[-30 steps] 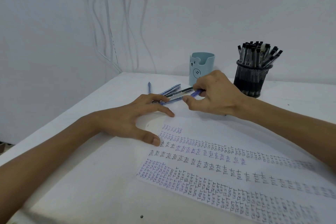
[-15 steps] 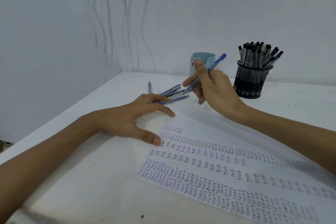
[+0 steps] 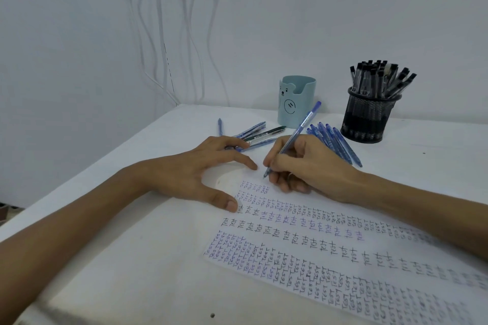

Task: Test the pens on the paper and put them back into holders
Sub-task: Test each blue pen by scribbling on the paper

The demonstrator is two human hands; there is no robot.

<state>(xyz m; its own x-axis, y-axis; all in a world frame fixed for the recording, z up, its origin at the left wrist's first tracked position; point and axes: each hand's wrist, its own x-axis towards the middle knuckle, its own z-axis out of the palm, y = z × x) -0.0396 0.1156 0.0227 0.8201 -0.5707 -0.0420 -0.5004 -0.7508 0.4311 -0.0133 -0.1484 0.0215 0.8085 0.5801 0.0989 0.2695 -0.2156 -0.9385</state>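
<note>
My right hand (image 3: 309, 166) grips a blue pen (image 3: 299, 132) in a writing hold, its tip down at the top of the white paper (image 3: 303, 240), which is covered in rows of handwritten test words. My left hand (image 3: 195, 174) lies flat with spread fingers, pressing the paper's upper left corner. Several loose pens (image 3: 253, 136) lie behind my left hand, and a bunch of blue pens (image 3: 335, 142) lies behind my right hand. A light blue bear holder (image 3: 295, 101) stands at the back. A black mesh holder (image 3: 369, 116) full of black pens stands to its right.
The white table (image 3: 132, 258) meets the wall at the back, and its left edge drops off. White cables (image 3: 163, 34) hang down the wall from a socket at the top left.
My right hand picked a blue pen out of the loose pile, raised it, then turned it and brought its tip down onto the paper. My left hand stayed put.
</note>
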